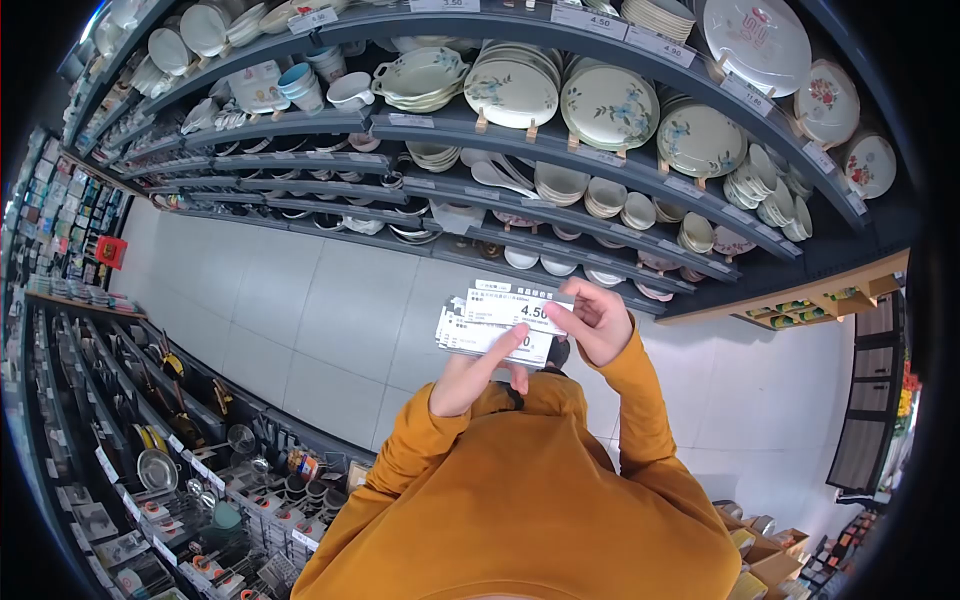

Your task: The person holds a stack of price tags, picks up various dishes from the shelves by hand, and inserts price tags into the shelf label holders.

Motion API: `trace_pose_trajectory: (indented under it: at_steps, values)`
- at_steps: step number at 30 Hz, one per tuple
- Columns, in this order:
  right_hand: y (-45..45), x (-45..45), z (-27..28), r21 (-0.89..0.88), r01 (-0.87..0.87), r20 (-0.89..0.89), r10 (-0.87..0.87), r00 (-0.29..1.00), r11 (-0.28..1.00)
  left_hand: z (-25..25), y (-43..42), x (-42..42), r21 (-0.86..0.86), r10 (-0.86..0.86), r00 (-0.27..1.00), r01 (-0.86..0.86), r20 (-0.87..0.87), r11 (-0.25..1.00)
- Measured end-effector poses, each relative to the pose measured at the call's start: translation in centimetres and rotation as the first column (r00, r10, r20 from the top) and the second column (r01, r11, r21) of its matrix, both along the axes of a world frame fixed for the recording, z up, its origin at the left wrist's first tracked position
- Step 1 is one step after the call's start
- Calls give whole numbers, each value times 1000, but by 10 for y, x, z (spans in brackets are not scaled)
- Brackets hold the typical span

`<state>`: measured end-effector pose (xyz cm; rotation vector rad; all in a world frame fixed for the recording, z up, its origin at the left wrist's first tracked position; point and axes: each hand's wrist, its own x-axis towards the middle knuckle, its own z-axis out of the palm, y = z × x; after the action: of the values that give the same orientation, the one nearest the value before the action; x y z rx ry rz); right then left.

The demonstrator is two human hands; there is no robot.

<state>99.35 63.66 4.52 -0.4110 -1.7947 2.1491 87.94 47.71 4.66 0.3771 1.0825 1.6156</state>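
In front of my body, above the floor, my left hand [478,372] grips a small stack of white price tags [472,338], its thumb lying across the front. My right hand [592,318] pinches the right edge of the uppermost price tag [505,309], which reads 4.50. That tag sits a little higher than the stack and overlaps it. Part of a second printed price shows under my left thumb. The fingers of my left hand behind the stack are mostly hidden.
Shelves [640,160] of patterned plates [610,105], bowls [588,190] and cups curve across the far side, with price labels along their edges. Kitchen utensils and a strainer [157,469] fill racks at the lower left. Tiled floor [330,300] runs between. Cardboard boxes [775,560] stand at lower right.
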Motion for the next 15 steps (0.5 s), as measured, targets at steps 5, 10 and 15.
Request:
trace_pose_trajectory:
  at_steps: [5, 10, 15]
  values:
    - [-21, -16, 1, 27, -2, 36, 1, 999, 1000, -1, -24, -12, 2, 52, 998, -52, 35, 999]
    - [-32, -25, -1, 29, -26, 28, 25, 999, 999, -3, -37, -17, -15, 91, 994, -90, 56, 996]
    - [-33, -29, -3, 16, -86, 54, 85, 995, 996, -6, -42, -21, -5, 101, 992, -101, 77, 995]
